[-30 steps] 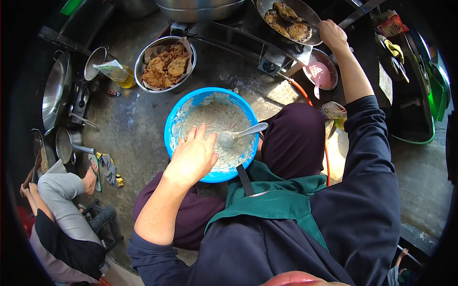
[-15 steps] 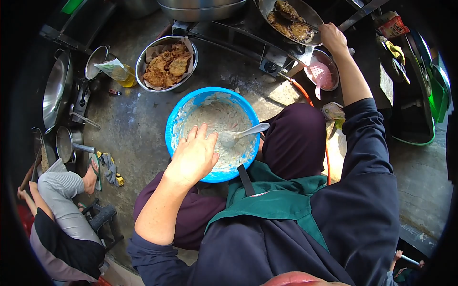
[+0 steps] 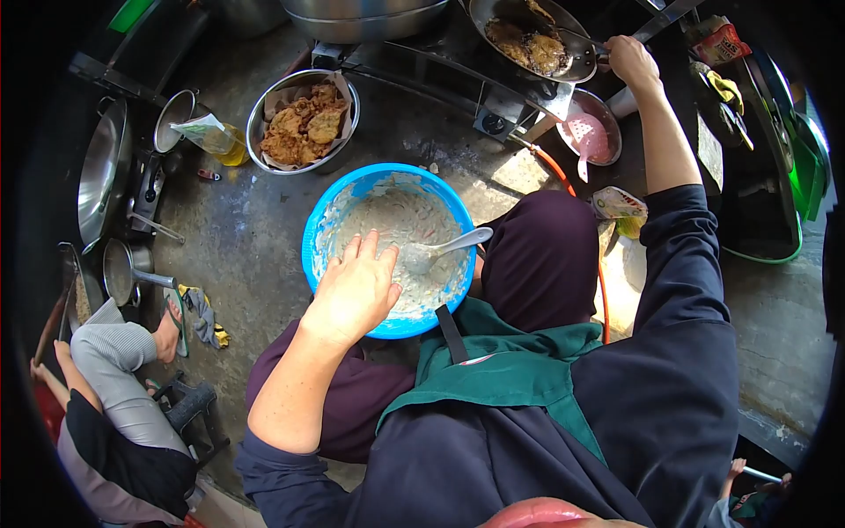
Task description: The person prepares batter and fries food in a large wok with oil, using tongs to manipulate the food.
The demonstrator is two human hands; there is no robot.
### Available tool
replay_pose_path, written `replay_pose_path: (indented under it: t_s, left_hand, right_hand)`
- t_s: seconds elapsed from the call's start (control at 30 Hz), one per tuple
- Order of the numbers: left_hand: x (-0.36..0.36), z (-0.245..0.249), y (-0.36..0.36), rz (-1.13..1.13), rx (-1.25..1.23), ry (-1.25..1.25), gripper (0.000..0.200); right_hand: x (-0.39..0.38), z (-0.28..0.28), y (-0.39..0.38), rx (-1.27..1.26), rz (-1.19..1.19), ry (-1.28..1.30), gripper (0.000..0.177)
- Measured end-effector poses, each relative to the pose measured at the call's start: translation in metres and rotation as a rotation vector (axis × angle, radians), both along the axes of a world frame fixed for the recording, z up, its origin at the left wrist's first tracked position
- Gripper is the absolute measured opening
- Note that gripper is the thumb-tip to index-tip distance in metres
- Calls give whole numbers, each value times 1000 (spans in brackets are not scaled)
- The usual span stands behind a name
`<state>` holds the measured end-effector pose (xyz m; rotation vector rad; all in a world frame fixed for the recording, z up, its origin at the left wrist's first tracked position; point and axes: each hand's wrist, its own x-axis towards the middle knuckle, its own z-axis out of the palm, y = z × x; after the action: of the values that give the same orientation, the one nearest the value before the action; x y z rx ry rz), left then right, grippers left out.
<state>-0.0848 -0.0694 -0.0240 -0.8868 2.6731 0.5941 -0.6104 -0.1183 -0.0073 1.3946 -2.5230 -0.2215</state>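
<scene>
A blue bowl [image 3: 310, 236] of pale, lumpy batter [image 3: 400, 211] sits between my knees. My left hand [image 3: 354, 286] lies over its near left side, fingers stretched out and apart, holding nothing. A spoon [image 3: 462, 240] leans in the batter, its handle resting toward the right rim. At the upper right, my right hand [image 3: 634, 62] is closed around the thin handle of a cooking spatula [image 3: 576, 35]. The spatula reaches into a frying pan [image 3: 576, 69], where browning fritters [image 3: 546, 55] sit in oil. The spatula's head is hard to make out.
A metal bowl [image 3: 253, 132] of fried fritters [image 3: 304, 123] stands beyond the blue bowl. A pink strainer [image 3: 588, 136] rests in a basin by the stove. An orange hose [image 3: 554, 165] runs past my right knee. Another person [image 3: 128, 387] sits at lower left.
My right hand has moved slightly right and up with the spatula. The fritters in the pan have shifted, and the spatula's head has moved away toward the far side. My left hand stays over the bowl.
</scene>
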Motion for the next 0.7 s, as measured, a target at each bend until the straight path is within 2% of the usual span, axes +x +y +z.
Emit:
replay_pose_path:
  t_s: [0.47, 0.57, 0.7]
  left_hand:
    - [-4, -2, -3, 15, 22, -24, 49]
    - [-3, -3, -3, 13, 7, 1, 47]
    - [-3, -3, -2, 15, 12, -5, 47]
  right_hand:
    - [-38, -9, -6, -119, -26, -41, 27]
    - [-37, -2, -4, -44, -37, -40, 27]
    - [-35, 0, 0, -68, -39, -63, 28]
